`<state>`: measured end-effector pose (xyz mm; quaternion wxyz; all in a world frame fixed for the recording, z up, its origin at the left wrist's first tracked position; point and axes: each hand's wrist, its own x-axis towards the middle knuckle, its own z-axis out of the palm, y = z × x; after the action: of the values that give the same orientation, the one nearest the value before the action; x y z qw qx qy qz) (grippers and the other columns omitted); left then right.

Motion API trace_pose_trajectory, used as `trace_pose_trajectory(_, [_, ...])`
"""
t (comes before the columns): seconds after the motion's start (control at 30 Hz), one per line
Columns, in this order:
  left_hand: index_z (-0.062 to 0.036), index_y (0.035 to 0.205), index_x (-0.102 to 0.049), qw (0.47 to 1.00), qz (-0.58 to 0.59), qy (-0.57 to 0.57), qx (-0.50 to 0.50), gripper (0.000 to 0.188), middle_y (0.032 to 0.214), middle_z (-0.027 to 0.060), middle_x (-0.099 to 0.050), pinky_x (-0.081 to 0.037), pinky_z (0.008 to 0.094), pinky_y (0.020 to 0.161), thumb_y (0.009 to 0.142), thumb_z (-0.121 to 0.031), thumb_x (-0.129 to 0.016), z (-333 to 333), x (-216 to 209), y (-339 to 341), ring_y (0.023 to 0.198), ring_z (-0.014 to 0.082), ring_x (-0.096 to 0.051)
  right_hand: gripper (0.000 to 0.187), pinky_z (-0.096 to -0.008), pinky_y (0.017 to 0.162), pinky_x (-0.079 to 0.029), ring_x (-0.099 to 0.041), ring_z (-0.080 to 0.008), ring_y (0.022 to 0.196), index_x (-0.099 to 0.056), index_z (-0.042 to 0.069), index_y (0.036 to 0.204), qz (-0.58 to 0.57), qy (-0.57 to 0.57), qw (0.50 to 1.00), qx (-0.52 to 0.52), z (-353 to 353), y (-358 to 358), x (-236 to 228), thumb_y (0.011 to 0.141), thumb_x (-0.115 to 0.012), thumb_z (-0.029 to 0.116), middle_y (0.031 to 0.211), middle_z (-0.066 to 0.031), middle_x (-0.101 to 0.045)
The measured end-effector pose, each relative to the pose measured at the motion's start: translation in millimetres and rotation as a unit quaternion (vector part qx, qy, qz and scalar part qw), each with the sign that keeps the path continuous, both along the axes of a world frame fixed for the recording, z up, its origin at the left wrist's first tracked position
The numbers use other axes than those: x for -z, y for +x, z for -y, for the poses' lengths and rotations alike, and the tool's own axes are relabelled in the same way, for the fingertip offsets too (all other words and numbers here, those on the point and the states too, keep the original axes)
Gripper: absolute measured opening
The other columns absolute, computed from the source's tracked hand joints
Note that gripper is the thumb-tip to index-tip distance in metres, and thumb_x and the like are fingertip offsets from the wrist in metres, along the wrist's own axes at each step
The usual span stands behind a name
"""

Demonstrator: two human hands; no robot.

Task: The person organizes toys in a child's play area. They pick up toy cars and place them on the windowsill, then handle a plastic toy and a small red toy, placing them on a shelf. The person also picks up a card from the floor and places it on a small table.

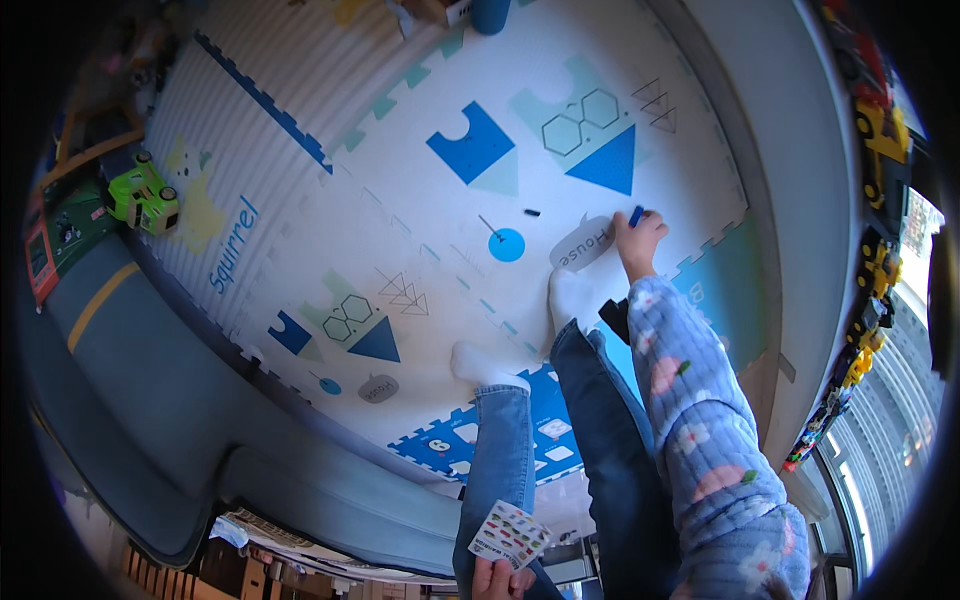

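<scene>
My right hand [640,240], at the end of a blue floral sleeve, is closed around a short blue marker-like stick [637,215], whose upper part shows above the fingers. It is beside a grey speech bubble printed on the foam play mat [580,245]. My left hand [500,580], at the lower edge, grips a white card [512,534] printed with rows of small coloured pictures. The card is in front of my jeans. On the mat to the left of my right hand lies a small black piece [532,212], apart from it.
My socked feet [483,367] rest on the mat. A grey sofa [170,370] runs along the left, with a green toy truck [142,192] near it. Toy construction vehicles [880,265] line a ledge at the right. A blue cup-like container [490,15] stands at the far edge.
</scene>
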<state>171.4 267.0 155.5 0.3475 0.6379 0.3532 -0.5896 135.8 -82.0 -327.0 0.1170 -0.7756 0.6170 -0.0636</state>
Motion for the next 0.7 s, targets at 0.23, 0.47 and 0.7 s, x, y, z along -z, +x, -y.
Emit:
trace_pose_trajectory(0.23, [-0.0007,0.075,-0.044,0.996,0.066,-0.011,0.067,0.014,0.076,0.0059,-0.035,-0.041,0.0307,0.058,0.084,0.008,-0.051,12.0,-0.3,16.5,0.064,0.0178,-0.040,0.024,-0.0507,0.076,-0.046,-0.056,-0.0457,0.086,-0.045,0.003,0.109,0.032,0.290,0.928,-0.230,-24.7,64.9,-45.8,0.089,-0.049,0.016,0.092,-0.0268,-0.058])
trace_pose_trajectory(0.47, [-0.0007,0.075,-0.047,0.993,0.089,0.020,0.076,0.014,0.077,0.0081,-0.040,-0.043,0.0328,0.059,0.081,0.010,-0.054,14.8,-1.1,27.5,0.064,0.0210,-0.044,0.019,-0.0478,0.072,-0.049,-0.062,-0.0342,0.086,-0.050,0.006,0.101,-0.077,0.220,0.861,-0.452,-58.1,114.4,-38.6,0.088,-0.054,0.020,0.091,-0.0168,-0.061])
trace_pose_trajectory(0.7, [-0.0044,0.086,-0.051,0.994,0.085,-0.007,-0.066,0.005,0.076,0.0052,-0.045,-0.040,0.0288,0.055,0.091,-0.002,-0.051,7.2,-16.8,4.7,0.062,0.0145,-0.046,0.025,-0.0492,0.075,-0.049,-0.063,-0.0413,0.079,-0.057,0.000,0.093,-0.092,0.460,0.799,-0.377,-80.4,75.3,-101.3,0.084,-0.051,0.021,0.081,-0.0220,-0.065])
